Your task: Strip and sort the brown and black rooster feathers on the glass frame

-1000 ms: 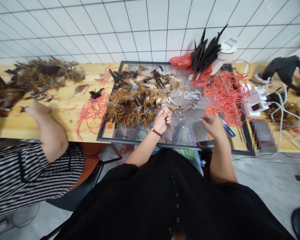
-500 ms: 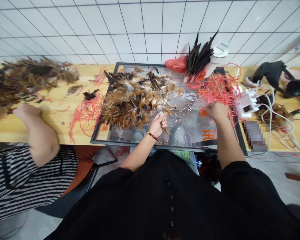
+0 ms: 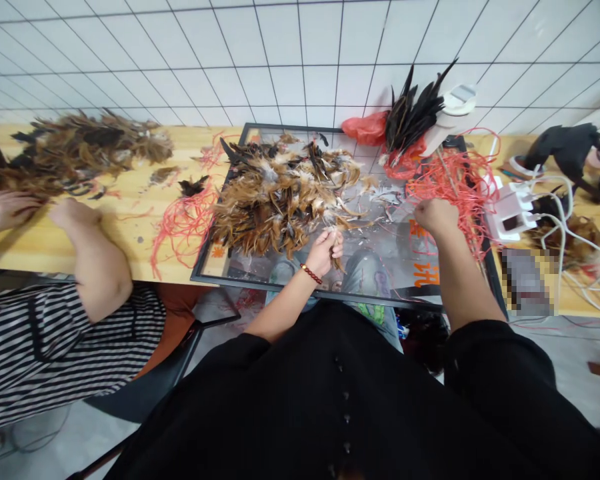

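My left hand (image 3: 325,253), with a beaded bracelet on its wrist, is closed in a pinch at the near edge of a brown feather pile (image 3: 275,200). A brown feather (image 3: 338,263) sticks out below its fingers. Over the right part of the black-framed glass panel (image 3: 300,285), my right hand (image 3: 437,217) is curled into a fist. It lies beside a tangle of red string (image 3: 447,177), and whatever it may hold is hidden. Black feathers (image 3: 414,107) stand bunched behind the string, by a red plastic bag (image 3: 364,129).
A person in a striped shirt (image 3: 55,340) sits at left, hands near another feather heap (image 3: 100,143). Loose red string (image 3: 185,223) lies between us. At right are a white power strip (image 3: 514,212) with cables, a blurred-out phone-like object (image 3: 529,280) and a black strapped item (image 3: 563,150).
The view has shifted, so everything sits slightly further right. The co-worker's other hand has come into sight at the far left. My hands keep nearly the same poses.
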The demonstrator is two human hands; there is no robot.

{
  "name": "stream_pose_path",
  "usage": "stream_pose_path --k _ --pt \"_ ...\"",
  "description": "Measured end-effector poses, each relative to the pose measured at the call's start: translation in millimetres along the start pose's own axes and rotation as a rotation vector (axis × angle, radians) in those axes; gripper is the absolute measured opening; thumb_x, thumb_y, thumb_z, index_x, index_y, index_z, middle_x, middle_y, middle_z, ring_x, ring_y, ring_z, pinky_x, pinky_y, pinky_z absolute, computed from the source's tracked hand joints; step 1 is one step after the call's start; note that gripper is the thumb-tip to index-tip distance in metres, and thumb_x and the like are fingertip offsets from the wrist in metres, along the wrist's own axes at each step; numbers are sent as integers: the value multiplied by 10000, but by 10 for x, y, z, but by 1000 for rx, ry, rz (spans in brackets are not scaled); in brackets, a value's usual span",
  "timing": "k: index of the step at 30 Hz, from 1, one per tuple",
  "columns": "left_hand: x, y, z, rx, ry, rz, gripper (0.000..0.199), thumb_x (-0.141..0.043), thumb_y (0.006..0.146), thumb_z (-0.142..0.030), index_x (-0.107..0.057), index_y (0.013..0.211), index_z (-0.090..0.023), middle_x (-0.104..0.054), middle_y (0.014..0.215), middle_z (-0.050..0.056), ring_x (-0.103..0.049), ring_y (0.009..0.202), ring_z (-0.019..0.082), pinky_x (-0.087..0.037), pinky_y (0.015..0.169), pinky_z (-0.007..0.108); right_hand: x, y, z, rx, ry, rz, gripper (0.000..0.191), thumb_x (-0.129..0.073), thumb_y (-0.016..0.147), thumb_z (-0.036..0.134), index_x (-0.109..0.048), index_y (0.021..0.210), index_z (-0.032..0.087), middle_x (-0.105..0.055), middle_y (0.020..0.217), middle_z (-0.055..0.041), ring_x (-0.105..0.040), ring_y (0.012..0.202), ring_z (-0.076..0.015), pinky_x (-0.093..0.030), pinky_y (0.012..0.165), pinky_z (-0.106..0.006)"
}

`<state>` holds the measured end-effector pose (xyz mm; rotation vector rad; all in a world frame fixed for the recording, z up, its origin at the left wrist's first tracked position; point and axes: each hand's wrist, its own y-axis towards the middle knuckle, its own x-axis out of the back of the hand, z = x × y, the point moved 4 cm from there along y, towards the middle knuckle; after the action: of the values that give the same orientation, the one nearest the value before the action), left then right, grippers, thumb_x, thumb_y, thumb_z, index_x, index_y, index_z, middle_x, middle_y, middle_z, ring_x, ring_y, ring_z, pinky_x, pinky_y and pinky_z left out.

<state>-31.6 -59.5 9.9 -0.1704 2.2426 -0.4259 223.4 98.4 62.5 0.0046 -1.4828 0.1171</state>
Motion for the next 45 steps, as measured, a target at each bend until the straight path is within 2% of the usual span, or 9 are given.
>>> stream_pose_path --k 9,13,17,20,23,35,38,42,45 --pt "-35 -46 -37 4 37 -1 203 -683 869 -260 -536 792 -143 -504 692 -32 -349 480 6 -248 440 126 667 -127 -288 -123 1184 -380 95 -644 769 254 -564 732 219 -581 623 9 -399 515 -99 -292 525 -293" --pt "-264 -136 -122 4 19 46 175 -699 853 -244 -558 817 -147 -586 790 -3 -353 496 5 -252 443 128 816 -386 -19 0 1483 -242 187 -678 769 300 -500 757 241 -573 639 25 -421 486 -80 -291 482 -266" --pt "-701 -214 -172 20 49 213 179 -680 869 -255 -568 792 -138 -644 901 39 -375 508 10 -283 450 155 750 -683 461 135 1579 -7 300 -781 702 394 -543 764 222 -548 619 38 -416 474 -68 -289 459 -244" --pt "-919 -220 -158 41 149 247 187 -695 861 -269 -586 792 -135 -591 749 12 -415 509 30 -305 454 168 656 -823 751 206 1548 100 386 -790 685 506 -533 767 231 -517 603 50 -396 465 -71 -282 441 -237" --pt "-932 -196 -129 48 234 228 193 -677 876 -284 -581 797 -136 -534 645 -18 -421 482 38 -300 438 166 594 -866 851 221 1504 114 417 -775 690 561 -520 762 239 -483 582 55 -365 459 -75 -276 437 -236" --pt "-660 -170 -97 115 281 91 200 -644 895 -246 -557 757 -129 -442 574 -54 -319 422 10 -207 400 130 452 -891 702 248 1441 99 416 -705 733 590 -466 742 250 -384 567 62 -293 461 -84 -230 448 -244" --pt "-608 -165 -126 93 281 23 186 -606 910 -203 -552 749 -125 -491 611 -37 -348 423 11 -212 395 133 484 -807 456 193 1362 -43 335 -643 777 539 -471 753 253 -419 589 44 -342 493 -104 -287 479 -256" --pt "-465 -157 -187 51 257 -100 173 -616 896 -179 -544 749 -123 -593 732 -3 -378 440 3 -241 397 133 610 -680 -93 47 812 -487 144 -585 820 339 -605 922 239 -630 904 -73 -549 721 -175 -458 692 -351" --pt "-395 -145 -197 53 247 -116 182 -655 875 -201 -547 750 -124 -593 716 -4 -373 446 4 -244 399 130 435 -612 -166 97 372 -383 255 -610 797 275 -701 1022 197 -661 1133 -143 -619 964 -256 -477 852 -405"
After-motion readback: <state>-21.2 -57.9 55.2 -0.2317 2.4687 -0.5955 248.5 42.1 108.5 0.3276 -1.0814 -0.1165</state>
